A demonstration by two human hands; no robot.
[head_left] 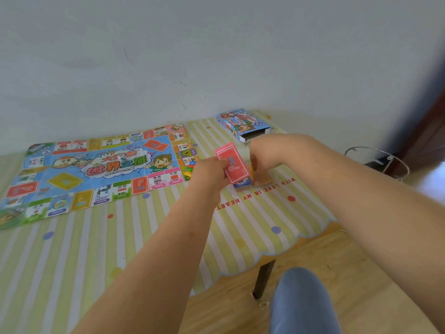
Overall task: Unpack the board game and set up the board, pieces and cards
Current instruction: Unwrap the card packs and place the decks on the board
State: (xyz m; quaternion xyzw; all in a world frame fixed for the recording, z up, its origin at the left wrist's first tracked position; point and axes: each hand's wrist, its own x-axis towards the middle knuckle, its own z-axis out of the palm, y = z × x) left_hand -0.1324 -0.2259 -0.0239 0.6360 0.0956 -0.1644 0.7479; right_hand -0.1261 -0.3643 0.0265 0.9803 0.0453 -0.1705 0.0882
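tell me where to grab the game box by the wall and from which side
Grip the box across its long sides near the closed far end, coming from above. It lies flat on the table, its open end facing the hands, so the near end may crush.

A single wide-angle view from the person's head looks forward and down across a striped desk (pixel 149 237) toward a pale wall (pixel 192 56), close enough that both forearms fill the foreground.
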